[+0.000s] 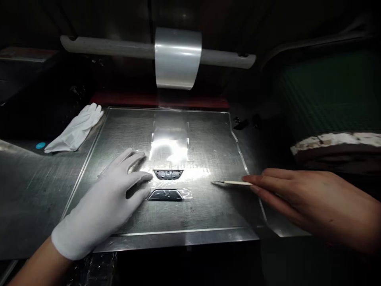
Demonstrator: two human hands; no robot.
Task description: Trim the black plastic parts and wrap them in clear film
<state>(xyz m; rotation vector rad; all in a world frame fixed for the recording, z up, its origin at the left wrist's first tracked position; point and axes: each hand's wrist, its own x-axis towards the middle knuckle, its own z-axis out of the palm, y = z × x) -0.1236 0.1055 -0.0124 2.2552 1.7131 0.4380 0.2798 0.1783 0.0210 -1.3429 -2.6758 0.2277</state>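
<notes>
My left hand (108, 196), in a white glove, rests on the metal plate (208, 206) with its fingers spread. Its index fingertip is close to a small dark trapezoid part (168, 174) with fine detail on its face. The thumb tip lies by the left end of a second, smoother black trapezoid part (166, 194), which has clear film around it; whether it touches cannot be made out. Bare, my right hand (300, 194) pinches a thin pointed tool with a cream handle (236, 182). That tool's dark tip points left, apart from both parts.
A roll of clear film (177, 57) hangs on a white bar (113, 45) at the back, its strip running down onto the plate. An empty white glove (76, 129) lies at the left beside a blue round sticker (40, 145). Dark green material (333, 91) stands at the right.
</notes>
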